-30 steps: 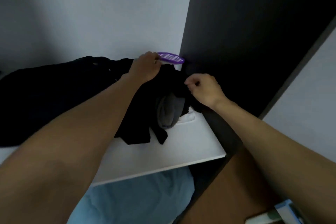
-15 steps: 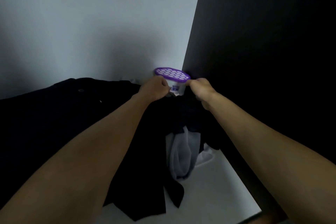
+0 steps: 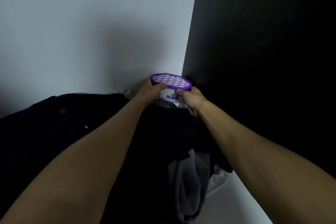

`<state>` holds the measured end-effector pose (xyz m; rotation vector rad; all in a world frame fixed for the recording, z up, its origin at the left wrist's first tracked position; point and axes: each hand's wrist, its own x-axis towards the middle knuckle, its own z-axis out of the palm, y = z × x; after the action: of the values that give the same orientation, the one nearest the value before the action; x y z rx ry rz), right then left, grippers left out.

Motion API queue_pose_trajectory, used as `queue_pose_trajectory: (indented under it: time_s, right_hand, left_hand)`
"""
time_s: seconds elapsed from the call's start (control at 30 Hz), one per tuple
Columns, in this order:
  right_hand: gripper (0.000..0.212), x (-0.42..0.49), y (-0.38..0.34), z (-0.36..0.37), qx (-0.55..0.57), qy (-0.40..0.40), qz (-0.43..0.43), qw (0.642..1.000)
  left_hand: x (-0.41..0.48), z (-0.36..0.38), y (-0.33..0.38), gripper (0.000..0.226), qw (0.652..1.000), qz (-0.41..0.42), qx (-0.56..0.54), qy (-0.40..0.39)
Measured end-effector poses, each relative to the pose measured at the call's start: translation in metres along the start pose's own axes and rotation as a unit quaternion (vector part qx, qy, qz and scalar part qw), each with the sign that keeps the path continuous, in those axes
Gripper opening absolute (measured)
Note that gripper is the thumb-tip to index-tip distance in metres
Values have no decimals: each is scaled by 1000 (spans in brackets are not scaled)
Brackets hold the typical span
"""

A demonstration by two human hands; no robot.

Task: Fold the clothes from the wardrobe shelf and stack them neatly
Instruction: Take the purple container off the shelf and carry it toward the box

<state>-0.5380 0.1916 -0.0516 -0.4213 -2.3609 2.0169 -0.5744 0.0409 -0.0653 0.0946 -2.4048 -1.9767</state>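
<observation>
Both our arms are reaching deep into the back right corner of the wardrobe here. Our left hand (image 3: 150,91) is wrapped around the left side of a white tub (image 3: 171,96) with a purple honeycomb lid (image 3: 171,81), thumb lying across the front just under the lid rim, fingers curled round the far side where we can't see them. Our right hand (image 3: 191,98) is on the tub's right side, thumb pressed to the front next to the printed label, the rest of the fingers tucked behind and under. So both hands are closed on the tub, not on any fabric, as far as we can tell.

The tub sits right in the corner where the pale back wall (image 3: 81,29) meets the dark side panel (image 3: 263,42), and its bottom is hidden by clothes, so we can't say if it's resting on the shelf or lifted.

The clothes are unfolded. A big black pile (image 3: 54,127) spreads across the shelf under and between our forearms, with a small button showing on the left. A grey garment (image 3: 189,187) hangs bunched out of the pile near our right forearm, with a bit of white cloth (image 3: 218,181) just beside it on the white shelf (image 3: 245,200).
</observation>
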Motion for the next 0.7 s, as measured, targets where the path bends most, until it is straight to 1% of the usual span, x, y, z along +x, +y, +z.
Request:
queue_pose_trajectory:
  time_s: [0.03,0.07,0.13,0.17,0.23,0.3,0.37,0.43,0.5,0.57,0.63,0.67,0.7]
  right_hand:
    - [4,1,4,0,5,15,-15,1000]
    - [11,1,7,1,5,29,-37,999]
    - [35,-3,6,2,22,42,-87,995]
    - [44,-8,2,2,41,41,-110,992]
    - [54,-20,-14,2,85,26,-139,986]
    - [55,-35,-33,-2,133,3,-154,979]
    - [46,-57,-49,-10,161,-25,-161,974]
    - [39,-82,-58,-20,186,-80,-147,968]
    - [39,-106,-60,-33,231,-126,-120,957]
    - [43,-130,-60,-45,289,-151,-87,941]
    - [58,-153,-58,-55,347,-173,-50,920]
    - [62,-162,-54,-59,365,-180,-35,913]
    - [62,-170,-49,-63,371,-175,-18,912]
  left_hand:
    - [0,-1,2,47,1000,8,-7,-2]
    - [-1,-3,6,46,1000,18,-15,-4]
    - [-7,-5,18,45,998,40,-41,-4]
    - [-14,-6,26,45,997,51,-65,-3]
    - [-31,-8,42,44,990,70,-122,-3]
    - [-53,-11,57,44,986,83,-141,-14]
    - [-76,-16,70,45,984,85,-151,-32]
    - [-100,-20,83,38,976,93,-192,-40]
    - [-124,-25,95,24,971,108,-211,-37]
    - [-150,-27,103,14,971,115,-206,-28]
    - [-179,-25,106,15,973,106,-207,-11]
    - [-194,-23,106,18,973,100,-208,-1]
    - [-209,-19,105,20,974,97,-204,10]
